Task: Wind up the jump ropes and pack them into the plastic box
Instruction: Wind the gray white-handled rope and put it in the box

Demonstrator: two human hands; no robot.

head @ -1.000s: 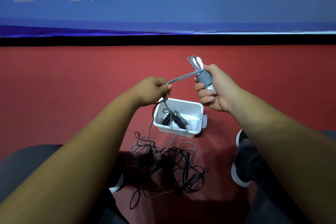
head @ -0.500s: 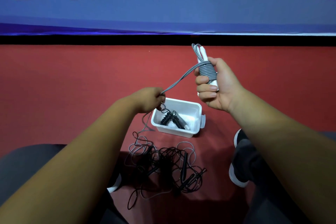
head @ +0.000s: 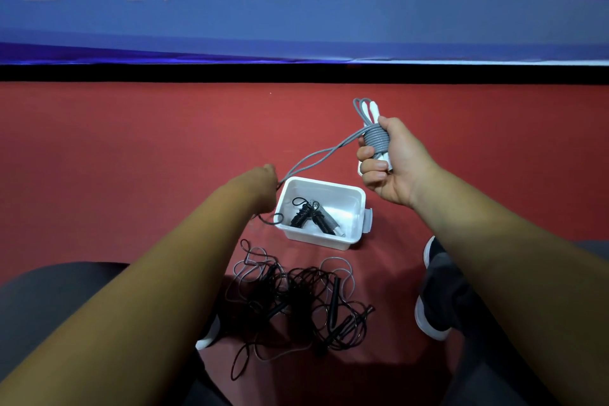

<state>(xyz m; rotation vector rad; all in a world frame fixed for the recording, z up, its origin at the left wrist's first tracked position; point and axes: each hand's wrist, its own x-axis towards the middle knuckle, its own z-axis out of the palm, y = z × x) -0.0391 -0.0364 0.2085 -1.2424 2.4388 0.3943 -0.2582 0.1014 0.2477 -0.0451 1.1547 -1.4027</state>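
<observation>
Step in hand: winding the grey jump rope (head: 375, 140) round its own white handles (head: 373, 107). Judged well along, with several tight turns stacked on the bundle.
Right hand (head: 395, 161): raised beyond and to the right of the box. Fingers and thumb are curled round handles and coil, holding the bundle roughly upright.
Left hand (head: 263, 176): low, just beside the box's far left corner, fingers hidden behind the wrist. The free strand (head: 316, 158) runs doubled and fairly taut into it, so I judge it gripped rather than draped.
Plastic box (head: 324, 182): white and open, on the red floor (head: 131, 158) between the forearms. Wound black bundles (head: 313, 216) lie inside, with room beside them.
Black tangle (head: 296, 300): loose ropes heaped on the near side of the box, not yet wound.
Shoe (head: 428, 316): dark with a pale sole, right of the tangle.
Handling: the cord looks light, limp and smooth-skinned, probably a little springy. The coils would likely slacken if tension drops.
Where to hold: the handles are the only stiff part. Grip there, with the thumb over the last turn.
Risk: the tail end slips free before it is tucked, and the bundle springs open in the box.
</observation>
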